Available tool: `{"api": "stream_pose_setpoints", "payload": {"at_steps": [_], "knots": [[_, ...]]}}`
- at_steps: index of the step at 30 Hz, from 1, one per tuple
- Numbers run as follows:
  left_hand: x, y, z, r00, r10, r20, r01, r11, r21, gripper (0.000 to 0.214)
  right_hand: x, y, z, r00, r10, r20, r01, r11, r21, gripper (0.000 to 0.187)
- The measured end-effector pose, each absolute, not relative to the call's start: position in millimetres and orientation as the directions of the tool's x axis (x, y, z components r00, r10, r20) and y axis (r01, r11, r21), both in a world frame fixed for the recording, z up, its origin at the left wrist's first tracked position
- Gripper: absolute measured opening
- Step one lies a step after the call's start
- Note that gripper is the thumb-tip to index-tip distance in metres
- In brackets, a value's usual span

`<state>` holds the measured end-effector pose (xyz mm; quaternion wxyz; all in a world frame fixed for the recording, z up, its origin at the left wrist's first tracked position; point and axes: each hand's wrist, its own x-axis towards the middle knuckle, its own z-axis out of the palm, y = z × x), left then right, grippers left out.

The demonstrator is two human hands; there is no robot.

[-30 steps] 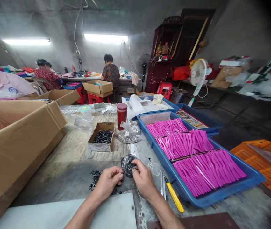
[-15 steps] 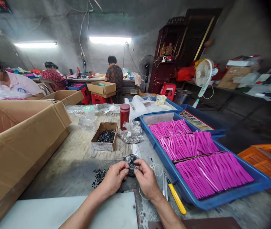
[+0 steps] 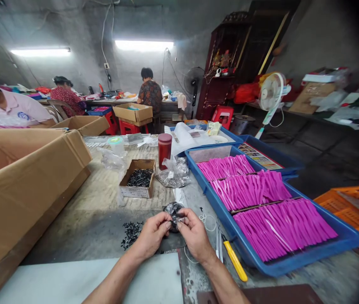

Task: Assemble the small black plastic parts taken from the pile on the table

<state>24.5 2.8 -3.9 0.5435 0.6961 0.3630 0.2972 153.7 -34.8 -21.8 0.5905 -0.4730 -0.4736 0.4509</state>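
Both of my hands come together over the table, fingertips nearly meeting. My left hand (image 3: 154, 230) is closed in a pinch, and my right hand (image 3: 193, 232) is pinched the same way just across from it. Something small and dark shows at the fingertips, too small to name. Right behind and partly under the fingers lies a clear plastic bag with black contents (image 3: 173, 207); I cannot tell whether the fingers grip its edge. Left of my left hand is a loose pile of small black pieces (image 3: 131, 234). A yellow-handled tool (image 3: 235, 261) lies to the right of my right hand.
A blue tray (image 3: 276, 270) of pink strips in rows stands at the right. Ahead are a small carton of black pieces (image 3: 136, 192), a bag of metal pieces (image 3: 173, 179) and a red cup (image 3: 165, 152). A large cardboard box (image 3: 30, 202) fills the left. Co-workers sit beyond.
The camera view has shifted slightly. My hands stay pinched at the same spot by the bag, with only small finger movement.
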Motion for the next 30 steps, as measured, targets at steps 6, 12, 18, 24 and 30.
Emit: {"api": "stream_pose_setpoints", "payload": {"at_steps": [6, 12, 18, 24, 30], "knots": [[23.6, 3.9, -4.0, 0.575, 0.818, 0.019, 0.218, -0.175, 0.960, 0.012, 153.4, -34.0, -24.5, 0.122, 0.984, 0.129, -0.064, 0.137, -0.988, 0.013], [22.1, 7.1, -6.6, 0.583, 0.813, 0.009, 0.220, -0.169, 0.961, 0.011, 152.2, -34.5, -24.9, 0.117, 0.985, 0.130, -0.025, 0.134, -0.991, 0.014], [19.7, 6.8, -6.8, 0.596, 0.803, -0.011, 0.229, -0.157, 0.961, 0.012, 153.2, -34.8, -25.5, 0.102, 0.987, 0.128, 0.010, 0.127, -0.992, 0.015], [20.0, 7.0, -2.7, 0.617, 0.787, -0.016, 0.198, -0.136, 0.971, 0.011, 153.2, -35.5, -25.0, 0.086, 0.989, 0.116, 0.012, 0.116, -0.993, 0.015], [19.5, 7.0, -0.4, 0.644, 0.764, -0.035, 0.181, -0.107, 0.978, 0.012, 152.7, -35.8, -24.6, 0.075, 0.990, 0.123, 0.023, 0.121, -0.992, 0.016]]}}
